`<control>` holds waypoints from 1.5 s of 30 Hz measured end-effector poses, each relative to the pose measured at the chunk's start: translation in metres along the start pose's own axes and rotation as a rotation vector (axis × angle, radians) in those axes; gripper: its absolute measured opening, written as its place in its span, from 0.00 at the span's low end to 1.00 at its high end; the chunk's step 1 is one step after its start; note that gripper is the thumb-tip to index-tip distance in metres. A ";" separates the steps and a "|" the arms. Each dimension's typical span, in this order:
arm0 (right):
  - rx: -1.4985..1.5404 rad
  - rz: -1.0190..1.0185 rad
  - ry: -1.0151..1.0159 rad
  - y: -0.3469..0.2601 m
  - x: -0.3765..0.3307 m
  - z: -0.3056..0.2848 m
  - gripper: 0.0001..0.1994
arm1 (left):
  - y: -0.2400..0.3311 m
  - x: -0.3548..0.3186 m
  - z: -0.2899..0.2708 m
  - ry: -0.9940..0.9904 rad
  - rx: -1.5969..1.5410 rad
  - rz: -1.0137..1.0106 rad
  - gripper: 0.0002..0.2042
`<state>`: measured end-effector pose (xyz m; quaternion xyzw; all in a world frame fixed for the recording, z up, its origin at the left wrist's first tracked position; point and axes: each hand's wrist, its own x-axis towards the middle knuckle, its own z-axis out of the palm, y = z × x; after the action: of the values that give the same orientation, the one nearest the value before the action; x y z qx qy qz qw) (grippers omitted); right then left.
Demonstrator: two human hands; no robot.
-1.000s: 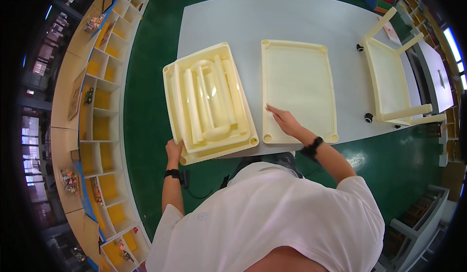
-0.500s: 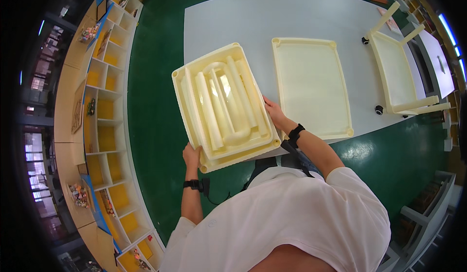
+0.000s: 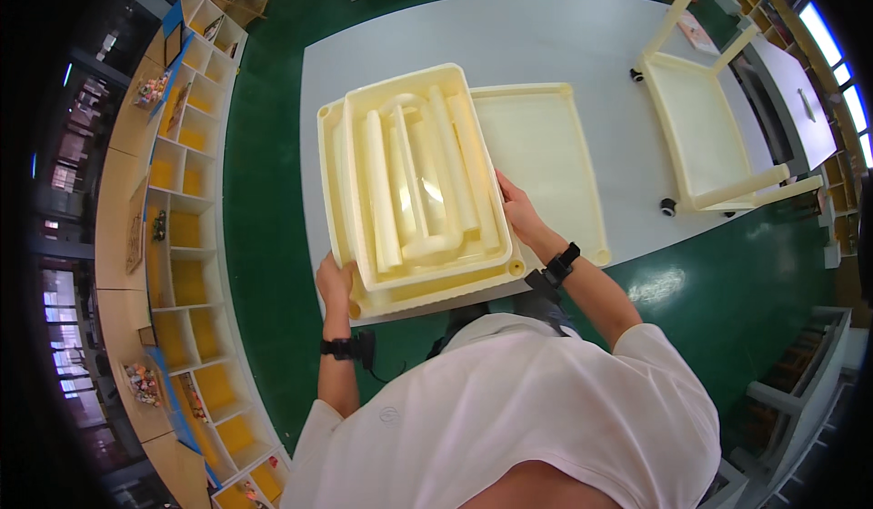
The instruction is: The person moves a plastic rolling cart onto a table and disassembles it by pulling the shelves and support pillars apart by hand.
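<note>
My left hand [image 3: 335,282] grips the near left corner of a cream plastic tray [image 3: 333,168], and my right hand [image 3: 518,209] holds its right edge, fingers partly hidden. Inside this tray sits a smaller, deeper cream bin [image 3: 362,236], a little askew. Several straight cream tubes [image 3: 382,191] and a bent, rounded tube [image 3: 436,247] lie lengthwise in the bin. The held stack hangs over the near left part of the table and covers the left side of another shallow cream tray [image 3: 546,145] lying flat there.
The light grey table [image 3: 436,31] spreads ahead of me. At its right stands a cream tray frame [image 3: 709,127] with upright posts and black casters [image 3: 668,207]. A low cubby shelf [image 3: 186,227] with yellow backs runs along the left, across a green floor [image 3: 264,236].
The stack of tray and bin has turned to sit straighter and now overlaps the flat tray. Both hands keep their hold. The whole view has shifted, with the table appearing further left.
</note>
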<state>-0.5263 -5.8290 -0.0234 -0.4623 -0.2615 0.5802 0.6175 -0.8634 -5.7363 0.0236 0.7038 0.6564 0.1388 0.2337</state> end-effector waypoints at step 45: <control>-0.651 -0.013 -0.275 0.088 0.022 -0.006 0.42 | -0.114 -0.017 0.048 0.042 -0.259 -0.209 0.19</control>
<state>-0.5586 -5.8182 -0.1082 -0.5509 -0.5161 0.5195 0.4005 -0.9389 -5.7572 -0.0736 0.5924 0.7074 0.2118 0.3221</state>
